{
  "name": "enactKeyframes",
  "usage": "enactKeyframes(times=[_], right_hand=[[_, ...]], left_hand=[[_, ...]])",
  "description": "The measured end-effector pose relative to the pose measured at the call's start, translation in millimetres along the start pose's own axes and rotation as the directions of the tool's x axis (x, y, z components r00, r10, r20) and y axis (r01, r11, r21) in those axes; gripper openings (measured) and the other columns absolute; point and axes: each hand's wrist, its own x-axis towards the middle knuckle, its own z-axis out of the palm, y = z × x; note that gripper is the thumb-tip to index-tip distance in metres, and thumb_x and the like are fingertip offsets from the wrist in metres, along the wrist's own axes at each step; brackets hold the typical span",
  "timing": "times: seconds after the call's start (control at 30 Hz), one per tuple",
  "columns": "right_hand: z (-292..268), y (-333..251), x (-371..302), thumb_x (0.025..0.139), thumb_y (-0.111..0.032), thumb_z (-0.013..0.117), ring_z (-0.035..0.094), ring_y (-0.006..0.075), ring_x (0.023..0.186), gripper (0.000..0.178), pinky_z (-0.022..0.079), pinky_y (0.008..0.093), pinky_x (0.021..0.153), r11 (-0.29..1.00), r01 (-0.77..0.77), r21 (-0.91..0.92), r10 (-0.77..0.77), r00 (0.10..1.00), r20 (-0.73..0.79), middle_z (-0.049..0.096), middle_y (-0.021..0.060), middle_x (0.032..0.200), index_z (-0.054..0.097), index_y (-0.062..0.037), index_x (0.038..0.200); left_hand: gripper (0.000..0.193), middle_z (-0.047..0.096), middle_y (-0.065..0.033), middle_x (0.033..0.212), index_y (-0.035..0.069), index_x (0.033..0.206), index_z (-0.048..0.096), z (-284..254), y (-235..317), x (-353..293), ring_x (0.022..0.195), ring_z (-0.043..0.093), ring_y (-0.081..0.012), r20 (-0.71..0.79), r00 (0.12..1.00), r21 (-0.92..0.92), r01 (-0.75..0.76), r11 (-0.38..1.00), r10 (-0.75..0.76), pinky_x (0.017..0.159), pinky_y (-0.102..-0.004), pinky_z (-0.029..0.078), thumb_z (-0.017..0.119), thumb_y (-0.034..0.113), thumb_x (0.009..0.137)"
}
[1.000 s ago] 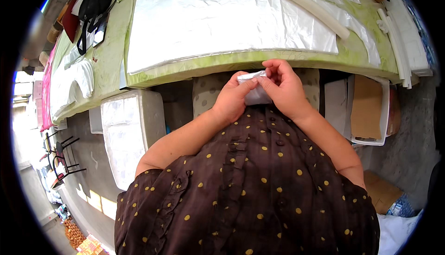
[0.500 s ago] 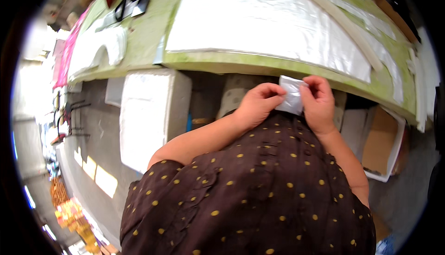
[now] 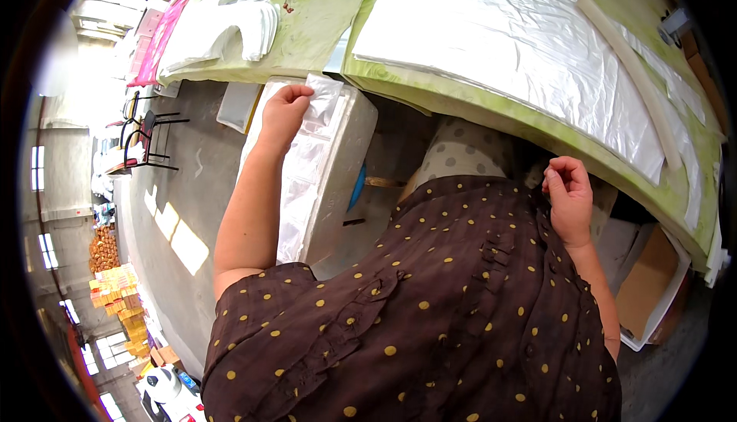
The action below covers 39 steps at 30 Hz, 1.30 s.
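Observation:
A small, shiny white plastic packet is pinched at its edge by my left hand, whose fingers are closed. Both are over the far end of a white foam box, beside the table edge. Similar clear-white packets lie flat along the top of that box. My right hand is apart, just in front of the table's near edge. Its fingers are curled in with the thumb against them, and nothing shows in them.
The green-covered table carries a stack of white plastic sheets, a long pale strip and white cut pieces. Under its right end stands an open box. Black chairs are at far left.
My left hand has carried the packet from in front of my body leftwards to the foam box. My right hand has let go of it and moved slightly right and lower. The view has shifted left.

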Motion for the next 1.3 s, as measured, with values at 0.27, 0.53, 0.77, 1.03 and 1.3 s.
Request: enactKeyframes(times=[0.27, 0.53, 0.77, 1.03, 1.3], right_hand=[[5.0, -1.8, 1.6, 0.098, -0.001, 0.062, 0.053, 0.0050, 0.078, 0.014, 0.046, 0.0205, 0.071, 0.999, -0.024, -0.022, 0.026, 0.998, 0.052, 0.059, -0.0032, 0.092, 0.061, -0.0044, 0.111], [-4.4, -10.9, -1.7, 0.098, -0.001, 0.062, 0.053, 0.0053, 0.078, 0.014, 0.046, 0.0205, 0.071, 1.000, 0.002, -0.017, -0.002, 1.000, -0.013, 0.059, -0.0027, 0.092, 0.061, -0.0036, 0.111], [-77.7, -56.0, 23.9, 0.090, 0.003, 0.066, 0.059, 0.0226, 0.101, 0.022, 0.048, 0.0327, 0.093, 0.667, 0.455, -0.590, -0.616, 0.783, -0.093, 0.063, 0.0093, 0.110, 0.062, -0.0018, 0.111], [-209.9, -87.0, 71.6, 0.083, -0.010, 0.066, 0.057, 0.0387, 0.117, 0.049, 0.045, 0.0468, 0.104, 0.141, -0.044, -0.989, -0.445, 0.890, -0.103, 0.065, 0.0183, 0.124, 0.061, -0.0132, 0.132], [-113.9, -111.3, 20.1, 0.084, -0.025, 0.074, 0.069, 0.0318, 0.096, 0.065, 0.055, 0.0391, 0.086, 0.758, -0.179, -0.627, 0.123, 0.984, -0.133, 0.067, 0.0217, 0.114, 0.048, -0.0047, 0.140]], left_hand=[[0.024, 0.066, -0.0076, 0.114, 0.016, 0.108, 0.074, 20.2, -29.4, -15.8, 0.100, 0.064, -0.0277, -0.051, 0.911, 0.756, -0.232, 0.611, 0.409, 0.090, -0.0394, 0.051, 0.064, 0.014, 0.086], [0.027, 0.064, -0.0085, 0.123, 0.019, 0.113, 0.072, 40.2, -26.9, -23.5, 0.112, 0.063, -0.0317, -0.048, 0.974, 0.647, -0.140, 0.749, 0.223, 0.097, -0.0421, 0.051, 0.061, 0.015, 0.089], [0.030, 0.063, -0.0151, 0.110, 0.007, 0.105, 0.073, 43.6, -20.9, -20.3, 0.103, 0.063, -0.0294, 0.055, 0.794, 0.357, -0.582, 0.731, 0.605, 0.083, -0.0347, 0.054, 0.059, -0.008, 0.082], [0.020, 0.065, -0.0096, 0.113, 0.002, 0.104, 0.070, 130.2, 78.6, -30.0, 0.103, 0.062, -0.0185, 0.212, 0.658, -0.119, -0.716, 0.688, 0.722, 0.086, -0.0275, 0.050, 0.061, -0.007, 0.090], [0.033, 0.056, -0.0143, 0.140, 0.011, 0.121, 0.070, 250.8, 185.8, -76.7, 0.132, 0.052, -0.0314, 0.413, 0.405, -0.348, -0.758, 0.552, 0.816, 0.110, -0.0406, 0.042, 0.070, 0.007, 0.088]])
